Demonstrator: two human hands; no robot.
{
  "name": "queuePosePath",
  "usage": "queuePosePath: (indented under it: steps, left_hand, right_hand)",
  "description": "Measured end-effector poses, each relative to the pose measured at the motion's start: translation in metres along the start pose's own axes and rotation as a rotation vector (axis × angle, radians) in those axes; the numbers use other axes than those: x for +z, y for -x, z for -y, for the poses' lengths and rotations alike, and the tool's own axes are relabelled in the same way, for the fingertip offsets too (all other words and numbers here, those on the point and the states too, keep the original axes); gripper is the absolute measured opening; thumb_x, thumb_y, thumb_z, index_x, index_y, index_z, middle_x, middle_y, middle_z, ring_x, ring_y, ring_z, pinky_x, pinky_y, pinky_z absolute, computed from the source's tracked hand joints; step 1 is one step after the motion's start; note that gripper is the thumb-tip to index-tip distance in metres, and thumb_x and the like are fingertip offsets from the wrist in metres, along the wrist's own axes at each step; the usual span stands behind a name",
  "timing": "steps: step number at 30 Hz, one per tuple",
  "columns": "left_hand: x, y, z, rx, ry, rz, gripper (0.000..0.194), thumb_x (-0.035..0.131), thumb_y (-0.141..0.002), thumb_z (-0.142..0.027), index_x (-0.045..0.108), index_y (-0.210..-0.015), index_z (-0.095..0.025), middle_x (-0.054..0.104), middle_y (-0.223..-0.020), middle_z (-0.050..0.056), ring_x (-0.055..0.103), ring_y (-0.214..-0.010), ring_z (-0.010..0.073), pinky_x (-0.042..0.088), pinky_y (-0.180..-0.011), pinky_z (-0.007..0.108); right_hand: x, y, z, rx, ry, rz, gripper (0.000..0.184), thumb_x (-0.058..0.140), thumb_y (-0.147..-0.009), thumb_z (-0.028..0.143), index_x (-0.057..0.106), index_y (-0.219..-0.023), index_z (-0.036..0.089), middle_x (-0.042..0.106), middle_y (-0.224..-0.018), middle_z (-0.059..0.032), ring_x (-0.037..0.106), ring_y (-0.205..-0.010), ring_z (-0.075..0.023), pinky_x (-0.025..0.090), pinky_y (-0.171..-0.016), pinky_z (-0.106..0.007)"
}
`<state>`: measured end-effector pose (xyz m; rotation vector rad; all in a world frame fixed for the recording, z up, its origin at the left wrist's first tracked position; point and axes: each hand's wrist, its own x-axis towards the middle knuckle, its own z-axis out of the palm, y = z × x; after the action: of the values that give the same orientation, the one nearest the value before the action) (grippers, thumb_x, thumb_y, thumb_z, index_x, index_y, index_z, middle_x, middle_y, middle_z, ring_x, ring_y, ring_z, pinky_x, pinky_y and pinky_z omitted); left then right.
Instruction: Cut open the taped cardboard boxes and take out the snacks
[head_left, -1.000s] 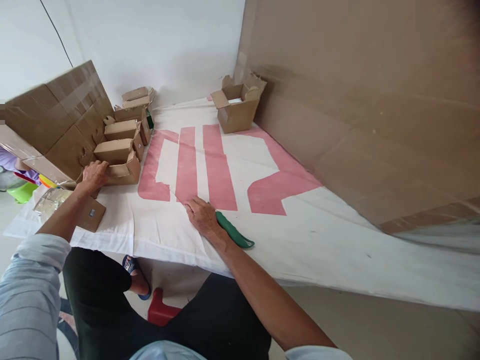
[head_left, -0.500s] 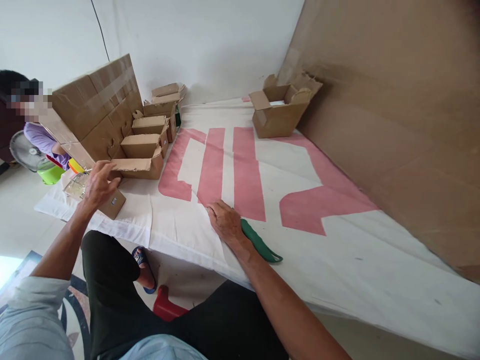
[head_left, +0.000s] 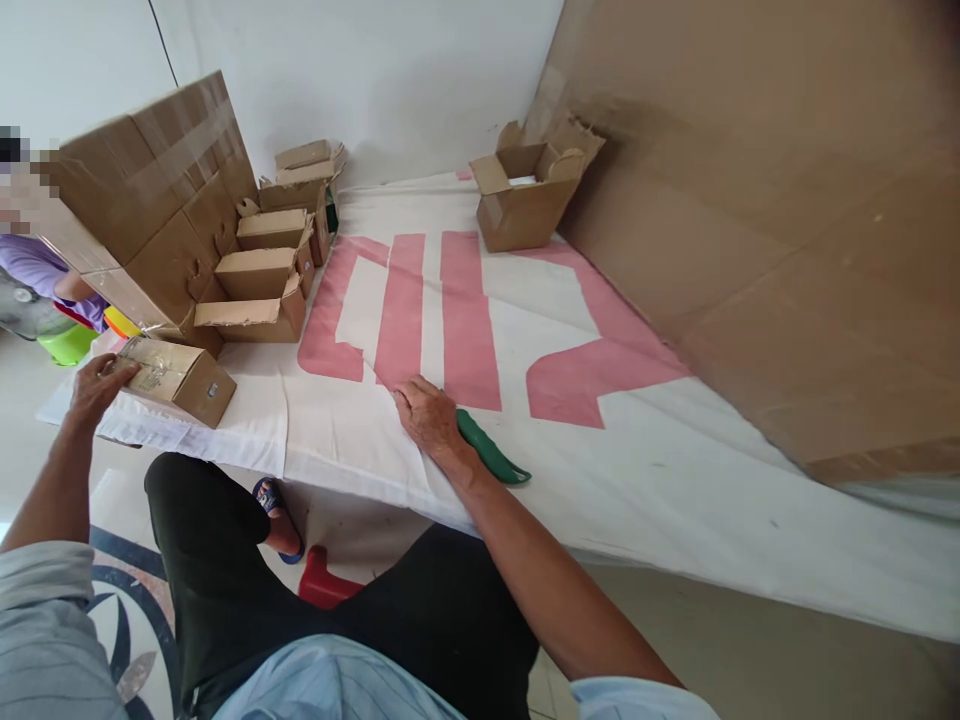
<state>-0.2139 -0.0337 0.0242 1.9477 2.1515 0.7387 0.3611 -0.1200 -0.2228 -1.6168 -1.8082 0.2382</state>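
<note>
My left hand (head_left: 101, 388) has its fingers curled over the far end of a taped, closed cardboard box (head_left: 210, 388) at the table's left edge. The box's underside rests on or close to the cloth; which, I cannot tell. My right hand (head_left: 426, 415) lies palm down on the cloth, fingers curled. A green-handled tool (head_left: 493, 448) runs under its outer side, and the tool's front part is hidden beneath the hand. Just beyond the closed box stands an open small carton (head_left: 266, 328), the nearest of several in a row.
A large carton (head_left: 176, 190) stands behind the row. Another open box (head_left: 517, 222) sits at the back, beside a huge cardboard wall (head_left: 750, 220). White cloth with pink shapes covers the table (head_left: 660, 520). A person in a purple sleeve (head_left: 34, 260) is at far left.
My left hand has left the nearest open carton and moved left and towards me onto the taped box. My right hand stays in place. The view has shifted.
</note>
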Motion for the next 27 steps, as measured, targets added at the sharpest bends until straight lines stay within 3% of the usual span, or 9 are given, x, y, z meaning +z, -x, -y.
queuePosePath:
  steps: [2, 4, 10, 12, 15, 17, 19, 23, 27]
  left_hand:
    - [0.008, 0.011, -0.014, -0.158, -0.016, -0.077, 0.061, 0.085, -0.092, -0.053, 0.073, -0.134, -0.010, 0.077, -0.124, 0.013, 0.071, -0.126, 0.0411, 0.060, -0.108, 0.056]
    - [0.018, 0.025, -0.033, -0.216, 0.014, -0.062, 0.061, 0.089, -0.091, -0.049, 0.075, -0.138, -0.013, 0.077, -0.135, 0.014, 0.071, -0.132, 0.0408, 0.059, -0.114, 0.054]
    - [0.064, 0.083, -0.088, 0.002, 0.092, -0.017, 0.068, 0.087, -0.086, -0.063, 0.080, -0.139, -0.023, 0.076, -0.146, 0.016, 0.070, -0.139, 0.0407, 0.060, -0.117, 0.050]
    - [0.077, 0.101, -0.102, 0.064, 0.151, 0.018, 0.071, 0.085, -0.084, -0.069, 0.080, -0.139, -0.024, 0.078, -0.141, 0.014, 0.074, -0.128, 0.0370, 0.064, -0.107, 0.046]
    - [0.090, 0.120, -0.117, 0.077, 0.282, 0.089, 0.072, 0.080, -0.086, -0.074, 0.081, -0.136, -0.022, 0.080, -0.121, 0.010, 0.073, -0.094, 0.0265, 0.061, -0.081, 0.038]
    - [0.095, 0.126, -0.124, 0.068, 0.383, 0.112, 0.066, 0.079, -0.086, -0.073, 0.083, -0.127, -0.021, 0.079, -0.107, 0.007, 0.068, -0.082, 0.0230, 0.057, -0.073, 0.035]
    - [0.098, 0.129, -0.130, 0.062, 0.478, 0.115, 0.058, 0.082, -0.084, -0.071, 0.083, -0.115, -0.022, 0.078, -0.099, 0.006, 0.069, -0.084, 0.0235, 0.057, -0.074, 0.034]
    - [0.096, 0.129, -0.137, 0.010, 0.636, 0.180, 0.049, 0.087, -0.078, -0.064, 0.082, -0.104, -0.023, 0.081, -0.100, 0.005, 0.072, -0.090, 0.0252, 0.061, -0.081, 0.037]
    - [0.090, 0.128, -0.139, 0.001, 0.697, 0.265, 0.043, 0.092, -0.073, -0.053, 0.083, -0.103, -0.022, 0.080, -0.096, 0.004, 0.071, -0.085, 0.0227, 0.060, -0.083, 0.036]
  right_hand:
    - [0.000, 0.000, 0.000, 0.004, 0.008, 0.004, 0.026, 0.056, -0.114, 0.021, 0.080, -0.104, 0.023, 0.079, -0.110, -0.0120, 0.069, -0.101, -0.0280, 0.046, -0.083, -0.036]
    - [0.000, 0.001, -0.001, 0.005, 0.015, -0.002, 0.026, 0.056, -0.114, 0.020, 0.079, -0.102, 0.023, 0.078, -0.108, -0.0118, 0.068, -0.100, -0.0278, 0.046, -0.082, -0.036]
    - [-0.001, 0.002, -0.002, 0.001, 0.044, -0.004, 0.029, 0.054, -0.114, 0.018, 0.078, -0.099, 0.023, 0.075, -0.103, -0.0106, 0.066, -0.096, -0.0275, 0.044, -0.079, -0.037]
    - [-0.001, 0.003, -0.002, -0.008, 0.055, -0.009, 0.032, 0.052, -0.114, 0.018, 0.079, -0.098, 0.023, 0.074, -0.102, -0.0108, 0.066, -0.096, -0.0277, 0.044, -0.079, -0.037]
    - [0.000, 0.003, -0.002, -0.038, 0.053, -0.013, 0.033, 0.051, -0.114, 0.017, 0.079, -0.097, 0.023, 0.074, -0.101, -0.0110, 0.066, -0.099, -0.0285, 0.047, -0.082, -0.037]
    - [0.001, 0.002, -0.003, -0.043, 0.051, -0.002, 0.033, 0.050, -0.115, 0.018, 0.079, -0.099, 0.023, 0.075, -0.102, -0.0116, 0.067, -0.101, -0.0287, 0.049, -0.085, -0.037]
    - [0.000, 0.001, -0.003, -0.035, 0.046, 0.009, 0.034, 0.049, -0.115, 0.019, 0.080, -0.101, 0.022, 0.076, -0.106, -0.0124, 0.069, -0.102, -0.0287, 0.050, -0.086, -0.038]
    - [-0.005, 0.001, 0.001, -0.027, -0.034, -0.006, 0.033, 0.050, -0.114, 0.023, 0.081, -0.105, 0.022, 0.079, -0.107, -0.0135, 0.072, -0.102, -0.0295, 0.054, -0.089, -0.039]
    - [-0.015, 0.010, 0.021, -0.044, -0.259, -0.052, 0.034, 0.052, -0.115, 0.031, 0.084, -0.122, 0.022, 0.082, -0.111, -0.0131, 0.075, -0.104, -0.0300, 0.060, -0.093, -0.041]
